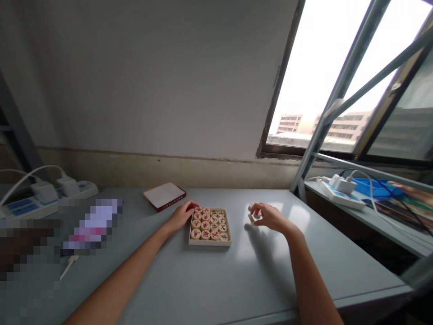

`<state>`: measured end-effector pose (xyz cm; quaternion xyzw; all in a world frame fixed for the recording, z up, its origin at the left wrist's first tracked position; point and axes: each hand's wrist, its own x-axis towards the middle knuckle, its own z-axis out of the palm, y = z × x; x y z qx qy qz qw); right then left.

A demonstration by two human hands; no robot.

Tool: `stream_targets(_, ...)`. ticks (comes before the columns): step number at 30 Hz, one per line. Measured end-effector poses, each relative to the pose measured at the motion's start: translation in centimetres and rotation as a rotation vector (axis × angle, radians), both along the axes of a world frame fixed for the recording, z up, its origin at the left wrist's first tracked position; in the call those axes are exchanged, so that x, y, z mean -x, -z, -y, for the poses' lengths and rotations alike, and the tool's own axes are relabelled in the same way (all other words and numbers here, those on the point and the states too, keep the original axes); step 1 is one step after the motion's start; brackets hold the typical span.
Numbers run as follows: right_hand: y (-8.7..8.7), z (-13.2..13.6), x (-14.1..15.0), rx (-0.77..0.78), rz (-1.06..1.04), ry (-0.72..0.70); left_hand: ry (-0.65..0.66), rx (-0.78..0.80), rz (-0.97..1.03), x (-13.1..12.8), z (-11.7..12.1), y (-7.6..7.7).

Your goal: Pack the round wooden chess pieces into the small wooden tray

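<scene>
A shallow white box stands on the table, filled with rows of round Chinese chess pieces, some with red characters and some with black. My left hand grips the box at its far left corner, fingers bent over the rim. To the right of the box, my right hand pinches a Chinese chess piece, tilted on edge, between thumb and fingers just above the table. Beside those fingers lie a few more pieces, partly hidden by the hand.
A box lid, white inside with red sides, lies behind my left hand. A blurred phone and a power strip are at left. At right, a metal frame borders a shelf with another power strip and a blue tray.
</scene>
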<state>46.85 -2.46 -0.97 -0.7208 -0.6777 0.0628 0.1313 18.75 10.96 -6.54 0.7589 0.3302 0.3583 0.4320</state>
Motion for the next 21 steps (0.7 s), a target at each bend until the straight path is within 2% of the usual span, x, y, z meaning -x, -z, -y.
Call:
stream_targets(4,0.1,-0.4,2.1,0.079,-0.008,-0.121,-0.01,0.006,-0.003,0.1,0.0,-0.3)
stream_targets(7,0.2,-0.7,3.4,0.111,-0.021,-0.118,-0.044,0.023,-0.019,0.0,-0.1,-0.2)
stream_targets(9,0.3,-0.8,3.5,0.094,0.017,-0.091,-0.061,0.033,-0.007,0.0,-0.1,-0.1)
stream_targets(12,0.3,-0.4,2.2,0.036,0.08,-0.085,-0.067,0.045,0.034,0.0,-0.1,0.0)
stream_targets(14,0.1,0.2,0.8,0.036,0.078,-0.011,-0.052,0.038,0.037,0.1,-0.1,0.0)
stream_targets(18,-0.4,1.2,-0.8,0.085,0.04,0.252,-0.014,0.008,-0.004,0.3,0.0,-0.2)
stream_targets(21,-0.7,1.3,-0.6,0.051,0.072,0.305,-0.011,0.008,-0.018,0.3,0.0,-0.4)
